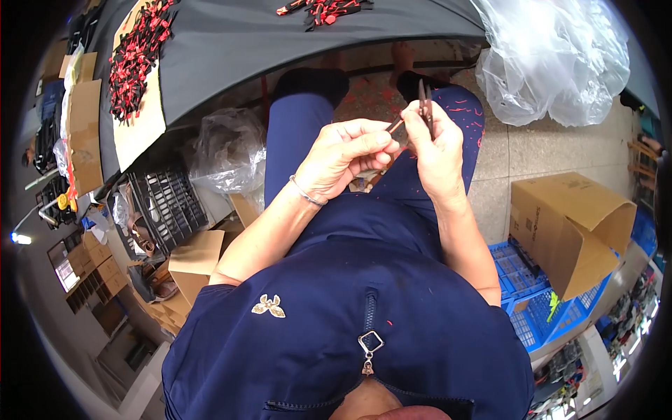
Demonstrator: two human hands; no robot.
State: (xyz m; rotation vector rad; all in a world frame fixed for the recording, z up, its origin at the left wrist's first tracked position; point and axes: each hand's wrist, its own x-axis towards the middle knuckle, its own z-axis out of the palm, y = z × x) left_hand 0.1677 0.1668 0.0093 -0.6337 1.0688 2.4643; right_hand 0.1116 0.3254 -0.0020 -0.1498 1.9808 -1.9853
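Over my lap, my left hand (357, 150) pinches a small dark strip (396, 126) between thumb and fingers. My right hand (435, 147) is closed around a pair of small dark scissors (424, 98), whose blades point up and away from me. The two hands nearly meet, with the strip's end close to my right fingertips. Whether the scissors touch the strip I cannot tell. Red thread scraps (470, 115) lie scattered over my right trouser leg.
On the dark-covered table (224, 49), a pile of black and red pieces (140, 63) lies on cardboard, with a smaller pile (329, 10) farther right. Clear plastic bags (553, 63) hang at the right. A cardboard box (560, 224) stands on a blue crate (532, 315).
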